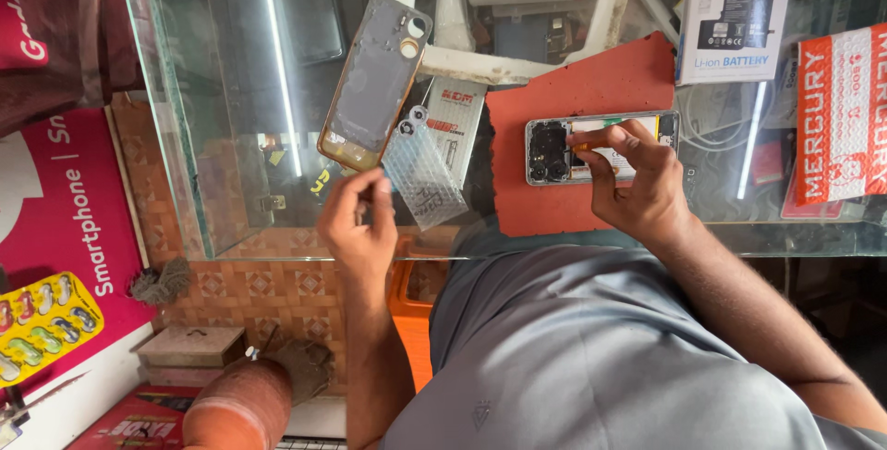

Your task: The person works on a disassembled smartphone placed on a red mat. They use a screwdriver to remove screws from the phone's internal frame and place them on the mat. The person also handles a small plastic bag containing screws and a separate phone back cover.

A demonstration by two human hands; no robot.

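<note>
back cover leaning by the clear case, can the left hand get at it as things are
Probably yes: the left hand is just below the back cover, nothing lying between them, though its fingers seem to pinch the clear case.

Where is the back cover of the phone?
The back cover is in the left hand, lifted over the glass counter, left of the opened phone on the red mat.

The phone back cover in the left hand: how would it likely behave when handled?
The back cover looks thin and hollow, so probably light and slightly flexible. The left hand pinches only its lower edge, so it may wobble or slip. Its camera cutouts could be weak spots.
</note>
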